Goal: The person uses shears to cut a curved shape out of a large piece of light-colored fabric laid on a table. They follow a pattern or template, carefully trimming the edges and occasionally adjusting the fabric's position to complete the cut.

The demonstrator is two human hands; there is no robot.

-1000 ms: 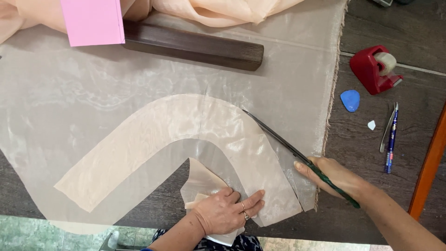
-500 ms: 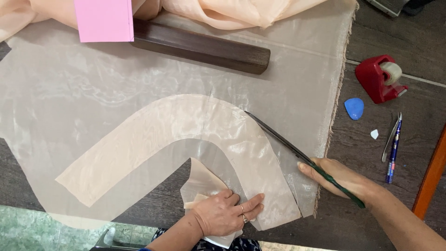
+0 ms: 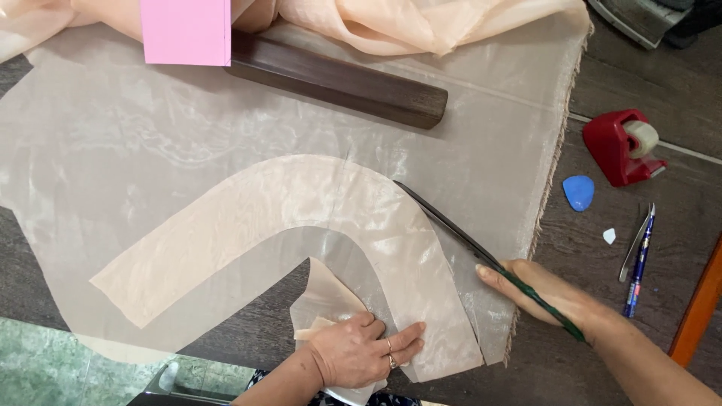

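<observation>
Meanwhile right hand (image 3: pixel 545 297) grips scissors (image 3: pixel 481 256), seemingly at curved piece's (image 3: pixel 301 199) edge; left hand (image 3: pixel 361 352) flat.

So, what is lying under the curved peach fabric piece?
Under the curved peach piece lies a sheer pale fabric sheet, spread over the dark wooden table. The left hand presses its lower end; what lies beneath the palm is hidden.

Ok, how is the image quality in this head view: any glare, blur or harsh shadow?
Head view: soft even light, no harsh shadows; mild sheen on the sheer fabric near the wooden bar; both hands, left and right, and the scissors are sharp; the edges show no obvious distortion.
</observation>
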